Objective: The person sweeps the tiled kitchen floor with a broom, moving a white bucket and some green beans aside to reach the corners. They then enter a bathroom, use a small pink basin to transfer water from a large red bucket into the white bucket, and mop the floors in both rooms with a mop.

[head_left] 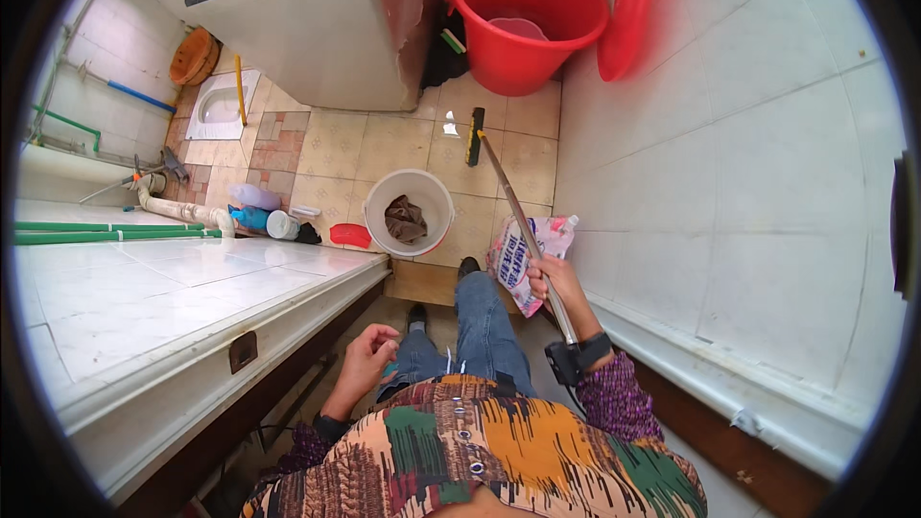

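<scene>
My right hand [552,279] is closed around the metal pole of a mop [512,201]. The mop's narrow head [475,137], dark with yellow, rests on the tiled floor beyond. Near my waist, my left hand [368,360] is raised with its fingers loosely curled, and nothing shows in it. A white bucket [446,212] with a brown cloth [406,220] inside stands on the floor ahead, left of the mop. Partly behind the pole and beside my right hand is a pink and white plastic bag [557,234] bearing writing.
A raised threshold [424,282] crosses the doorway at my feet. Beyond stand a large red tub [532,61] and a washing machine [302,43]. A red dustpan [350,234], bottles [252,217] and a squat toilet [216,109] are at left. Tiled walls flank both sides.
</scene>
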{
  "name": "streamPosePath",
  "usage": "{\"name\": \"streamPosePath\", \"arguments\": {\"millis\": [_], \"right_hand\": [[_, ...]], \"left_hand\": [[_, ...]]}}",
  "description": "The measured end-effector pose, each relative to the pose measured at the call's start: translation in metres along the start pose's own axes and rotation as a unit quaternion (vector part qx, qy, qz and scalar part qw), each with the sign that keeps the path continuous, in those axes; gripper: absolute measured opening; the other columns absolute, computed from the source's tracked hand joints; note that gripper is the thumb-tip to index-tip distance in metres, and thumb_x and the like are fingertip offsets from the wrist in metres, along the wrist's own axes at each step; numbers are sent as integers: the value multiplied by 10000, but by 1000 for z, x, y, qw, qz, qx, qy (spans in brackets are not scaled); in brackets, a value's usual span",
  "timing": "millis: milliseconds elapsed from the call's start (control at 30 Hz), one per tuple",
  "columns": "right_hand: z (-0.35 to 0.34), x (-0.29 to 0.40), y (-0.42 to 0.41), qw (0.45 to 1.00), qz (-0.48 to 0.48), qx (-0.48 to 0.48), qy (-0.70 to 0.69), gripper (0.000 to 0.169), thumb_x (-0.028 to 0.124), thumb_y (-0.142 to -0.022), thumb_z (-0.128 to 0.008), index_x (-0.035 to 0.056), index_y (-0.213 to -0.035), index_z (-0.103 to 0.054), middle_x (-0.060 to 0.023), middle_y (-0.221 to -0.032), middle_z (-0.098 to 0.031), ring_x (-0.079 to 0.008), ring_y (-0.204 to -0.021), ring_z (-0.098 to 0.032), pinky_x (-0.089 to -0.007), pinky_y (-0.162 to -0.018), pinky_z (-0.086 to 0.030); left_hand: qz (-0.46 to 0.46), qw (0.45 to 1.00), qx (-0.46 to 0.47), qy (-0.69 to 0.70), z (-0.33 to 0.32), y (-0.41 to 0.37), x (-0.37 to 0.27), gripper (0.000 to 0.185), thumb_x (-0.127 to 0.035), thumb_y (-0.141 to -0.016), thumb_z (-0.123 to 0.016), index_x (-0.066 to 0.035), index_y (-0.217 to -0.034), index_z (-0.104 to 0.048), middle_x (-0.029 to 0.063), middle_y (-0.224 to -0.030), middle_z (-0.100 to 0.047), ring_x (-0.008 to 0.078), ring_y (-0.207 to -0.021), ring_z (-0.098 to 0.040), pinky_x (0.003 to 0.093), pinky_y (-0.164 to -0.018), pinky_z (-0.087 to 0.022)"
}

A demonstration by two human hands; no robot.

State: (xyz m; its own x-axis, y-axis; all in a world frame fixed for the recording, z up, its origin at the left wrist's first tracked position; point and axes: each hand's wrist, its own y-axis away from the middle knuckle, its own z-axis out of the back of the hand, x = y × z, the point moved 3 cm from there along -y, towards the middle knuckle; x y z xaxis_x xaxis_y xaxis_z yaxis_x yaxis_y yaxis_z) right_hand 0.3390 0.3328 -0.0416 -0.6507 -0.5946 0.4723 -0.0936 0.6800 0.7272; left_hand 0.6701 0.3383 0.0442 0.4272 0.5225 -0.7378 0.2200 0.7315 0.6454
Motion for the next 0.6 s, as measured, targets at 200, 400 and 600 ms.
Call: {"name": "streamPosePath", "arguments": {"millis": [200, 400, 600], "right_hand": [[-1, 52, 15, 991, -35, -23, 127, 69, 84, -791, -480, 54, -741, -442, -15, -572, -466, -86, -390, -430, -215, -338, -344], [8, 68, 30, 971, -54, 1, 233, 51, 73, -782, -478, 52, -741, -456, -8, -559, -471, -85, -374, -438, -217, -320, -349], [-33, 110, 32, 943, -69, 70, 318, 73, 89, -805, -483, 60, -755, -439, -18, -568, -476, -88, -370, -435, -221, -319, -322]], "left_hand": [[48, 991, -95, 82, -15, 47, -34, 131, -52, -804, -507, -14, -929, -504, 32, -748, -557, 86, -624, -533, 217, -572, -448], [134, 976, -144, 93, 9, 63, 33, 135, -82, -807, -520, -30, -931, -506, 38, -737, -575, 94, -572, -538, 218, -528, -443], [38, 993, -88, 62, -18, 4, -19, 162, -109, -817, -520, -19, -953, -515, 45, -763, -573, 94, -640, -542, 230, -557, -453]]}}
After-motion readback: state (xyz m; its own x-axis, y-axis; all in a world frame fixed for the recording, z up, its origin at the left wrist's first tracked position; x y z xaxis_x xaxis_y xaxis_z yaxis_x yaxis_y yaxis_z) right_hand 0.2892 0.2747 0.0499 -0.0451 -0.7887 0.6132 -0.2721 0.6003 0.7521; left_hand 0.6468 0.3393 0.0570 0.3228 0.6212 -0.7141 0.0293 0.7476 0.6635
